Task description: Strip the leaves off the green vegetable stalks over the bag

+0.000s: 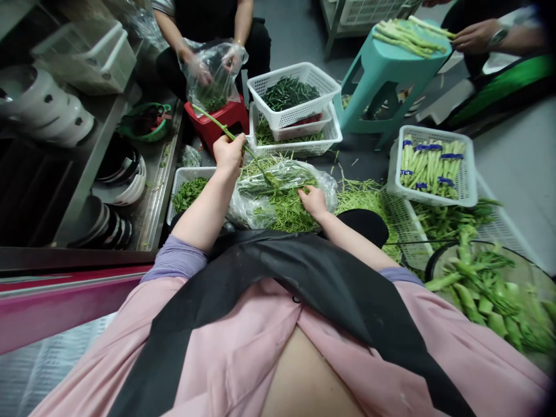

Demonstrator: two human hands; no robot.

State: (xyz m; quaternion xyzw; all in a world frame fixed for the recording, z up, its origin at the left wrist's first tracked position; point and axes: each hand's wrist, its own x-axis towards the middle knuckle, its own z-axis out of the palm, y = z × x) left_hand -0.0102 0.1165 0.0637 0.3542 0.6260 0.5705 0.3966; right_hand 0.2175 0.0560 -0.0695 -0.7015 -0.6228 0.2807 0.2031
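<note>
My left hand (229,153) is closed around a long green stem (212,120), which slants down to the right towards a leafy end above a clear plastic bag (299,171). To the right and lower, my right hand (313,201) has its fingers pinched at some green leaves (306,189). Beneath both hands lies a heap of cut green stems (290,215), partly in and around the bag. A white basket of leafy greens (189,194) stands beside my left forearm.
Ahead, a person's hands (202,69) work in a plastic bag over a red stool (223,124). White baskets (295,119) hold green chillies. Another person's hand (475,36) holds stalks at a teal stool (391,75). Bundled stalks (430,165) sit at right; a metal shelf (147,220) at left.
</note>
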